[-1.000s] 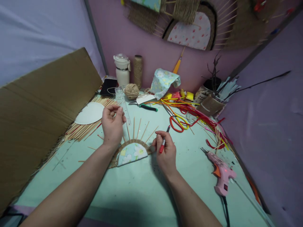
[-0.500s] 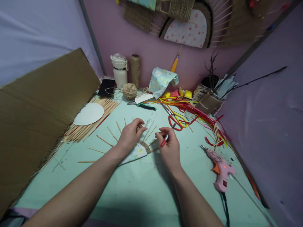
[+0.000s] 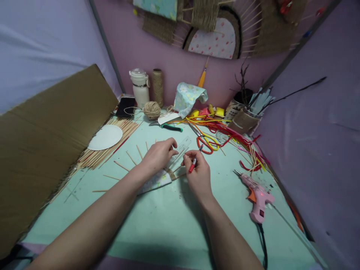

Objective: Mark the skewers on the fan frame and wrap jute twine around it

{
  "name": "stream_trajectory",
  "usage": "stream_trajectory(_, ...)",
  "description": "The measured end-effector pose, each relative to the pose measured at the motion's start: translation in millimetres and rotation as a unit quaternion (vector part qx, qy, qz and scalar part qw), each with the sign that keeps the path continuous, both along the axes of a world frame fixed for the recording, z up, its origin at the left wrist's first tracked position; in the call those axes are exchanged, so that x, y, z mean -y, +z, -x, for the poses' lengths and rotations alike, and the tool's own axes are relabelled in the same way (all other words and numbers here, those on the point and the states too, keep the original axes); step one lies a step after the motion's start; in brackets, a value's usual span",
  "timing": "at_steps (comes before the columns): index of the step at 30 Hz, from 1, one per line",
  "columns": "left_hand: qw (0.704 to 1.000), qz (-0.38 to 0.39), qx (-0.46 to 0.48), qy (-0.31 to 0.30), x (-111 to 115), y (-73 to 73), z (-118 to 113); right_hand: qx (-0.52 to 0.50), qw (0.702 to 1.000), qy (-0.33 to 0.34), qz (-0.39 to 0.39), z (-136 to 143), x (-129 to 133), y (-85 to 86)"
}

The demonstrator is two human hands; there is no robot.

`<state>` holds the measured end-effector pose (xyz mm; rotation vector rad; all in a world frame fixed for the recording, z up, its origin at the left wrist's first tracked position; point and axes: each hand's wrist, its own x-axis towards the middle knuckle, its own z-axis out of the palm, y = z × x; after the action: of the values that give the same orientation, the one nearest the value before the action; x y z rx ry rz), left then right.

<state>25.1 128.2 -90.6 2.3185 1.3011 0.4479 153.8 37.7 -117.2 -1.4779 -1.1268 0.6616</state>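
In the head view, the left hand [image 3: 160, 153] had moved since one second before. Back then it was up by the left side of the flowery half circle [image 3: 160, 180]; now it was over the top of the half circle and hid much of it. The clear ruler [image 3: 183, 145] had swung over too, and now it slanted up and away from the half circle's right side.

The left hand's finger and thumb were a little apart, next to the ruler. I could not tell if that hand gripped it. The right hand [image 3: 197, 172] was just right of the half circle, pinched tight around a red pen [image 3: 192, 167].

The half circle lay flat on the worktop [image 3: 160, 225], under the left hand and arm. It had a brown band [image 3: 170, 174] around its curved edge. Thin sticks [image 3: 122, 165] fanned out around it like sun rays.

Well to the right of the half circle was a pink glue gun [image 3: 258, 202]. Behind the half circle were scissors [image 3: 203, 135], green-and-black pliers [image 3: 172, 128] and a ball of string [image 3: 152, 110]. Left of it and farther back, a white oval [image 3: 105, 137] lay on a stick pile [image 3: 125, 140].
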Motion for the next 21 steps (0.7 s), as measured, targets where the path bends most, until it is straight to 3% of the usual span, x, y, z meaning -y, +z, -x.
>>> stream_trajectory(9, 0.996, 0.043, 0.075, -0.023, -2.1, -30.1, -1.8, 0.053, 0.997, 0.028, 0.037, -0.3, 2.5, -0.2)
stream_trajectory(12, 0.995, 0.052, 0.082, -0.024, -2.2, -34.0, 0.4, 0.104, 0.988, 0.084, 0.080, 1.3, 5.0, -1.1)
stream_trajectory(16, 0.994, 0.065, 0.084, -0.014, -3.8, -38.6, 2.4, 0.201, 0.952, 0.199, 0.114, 5.3, 9.0, 2.6)
stream_trajectory(21, 0.995, 0.065, 0.073, -0.004, -4.9, -38.7, 2.1, 0.272, 0.921, 0.246, 0.128, 8.6, 12.3, 7.5)
